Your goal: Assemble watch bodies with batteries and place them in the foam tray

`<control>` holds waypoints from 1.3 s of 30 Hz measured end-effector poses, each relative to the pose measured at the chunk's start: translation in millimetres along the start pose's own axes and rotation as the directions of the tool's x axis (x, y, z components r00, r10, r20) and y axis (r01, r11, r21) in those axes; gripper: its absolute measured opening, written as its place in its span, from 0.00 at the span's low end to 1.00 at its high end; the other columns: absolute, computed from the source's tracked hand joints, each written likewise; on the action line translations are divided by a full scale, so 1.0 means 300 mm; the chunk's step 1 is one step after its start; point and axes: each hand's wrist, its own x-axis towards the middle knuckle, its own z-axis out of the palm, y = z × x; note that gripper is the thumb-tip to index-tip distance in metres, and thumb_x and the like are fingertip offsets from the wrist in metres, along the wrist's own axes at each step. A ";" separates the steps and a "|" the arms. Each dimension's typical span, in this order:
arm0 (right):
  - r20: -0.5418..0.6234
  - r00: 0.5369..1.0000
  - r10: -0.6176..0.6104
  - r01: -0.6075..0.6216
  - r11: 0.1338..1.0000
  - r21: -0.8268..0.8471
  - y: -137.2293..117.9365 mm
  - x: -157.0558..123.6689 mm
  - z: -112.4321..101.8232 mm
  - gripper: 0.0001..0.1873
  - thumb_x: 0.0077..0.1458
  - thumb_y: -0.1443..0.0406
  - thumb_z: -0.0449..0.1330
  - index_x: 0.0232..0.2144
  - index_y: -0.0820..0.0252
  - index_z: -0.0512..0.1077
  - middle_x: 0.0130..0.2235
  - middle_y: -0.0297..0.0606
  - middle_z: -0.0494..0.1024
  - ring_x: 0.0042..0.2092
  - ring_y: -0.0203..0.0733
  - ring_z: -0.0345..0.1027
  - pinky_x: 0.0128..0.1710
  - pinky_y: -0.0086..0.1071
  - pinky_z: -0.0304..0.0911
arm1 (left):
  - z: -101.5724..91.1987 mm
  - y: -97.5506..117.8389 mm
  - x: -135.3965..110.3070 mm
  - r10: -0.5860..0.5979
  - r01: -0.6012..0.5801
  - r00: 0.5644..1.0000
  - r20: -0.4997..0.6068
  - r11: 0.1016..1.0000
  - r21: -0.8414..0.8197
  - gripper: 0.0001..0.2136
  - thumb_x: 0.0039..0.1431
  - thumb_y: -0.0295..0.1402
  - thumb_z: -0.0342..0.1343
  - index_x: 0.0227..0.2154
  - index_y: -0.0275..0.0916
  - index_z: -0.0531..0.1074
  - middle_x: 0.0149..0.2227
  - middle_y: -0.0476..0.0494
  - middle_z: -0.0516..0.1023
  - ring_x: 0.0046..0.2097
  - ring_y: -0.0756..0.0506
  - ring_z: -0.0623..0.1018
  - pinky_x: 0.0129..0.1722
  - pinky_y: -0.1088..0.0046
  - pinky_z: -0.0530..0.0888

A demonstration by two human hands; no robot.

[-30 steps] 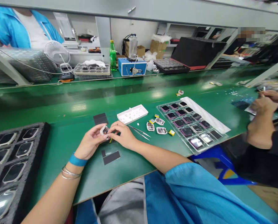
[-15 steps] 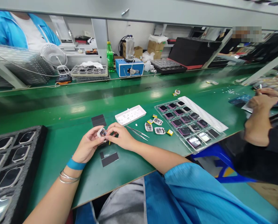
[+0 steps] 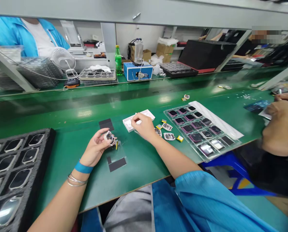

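Note:
My left hand [image 3: 99, 141] is closed around a smartwatch housing [image 3: 109, 137] with its inner parts facing up. A small yellow battery [image 3: 117, 145] hangs from it by the fingers. My right hand [image 3: 144, 125] is over the near side of a shallow white tray [image 3: 127, 126] that holds tiny pieces. Its fingertips are pinched together, and anything between them is too small to make out. Tweezers lie on the table, mostly hidden beneath this hand. Just right of it are several open watch housings [image 3: 168, 136] with yellow batteries [image 3: 180, 138].
A clear blister tray [image 3: 168, 113] of watch screens lies at right, over white paper. Black foam [image 3: 52, 132] with framed screens stands at left. Dark strips [image 3: 117, 164] lie near the front edge. A co-worker's hands [image 3: 283, 104] are at far right.
My right hand has left the watch housing and moved right to the white tray, covering the tweezers. My left hand still holds the housing, and its battery now shows. The view has shifted slightly.

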 end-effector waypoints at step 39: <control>0.217 0.972 0.089 -0.184 0.865 0.467 -0.127 -0.142 0.138 0.06 0.54 0.65 0.63 0.32 0.59 0.80 0.36 0.39 0.85 0.38 0.42 0.81 0.45 0.36 0.78 | 0.040 -0.001 -0.005 0.024 -0.024 1.000 -0.004 0.996 -0.087 0.27 0.30 0.32 0.81 0.37 0.37 0.78 0.32 0.48 0.82 0.33 0.51 0.81 0.35 0.78 0.80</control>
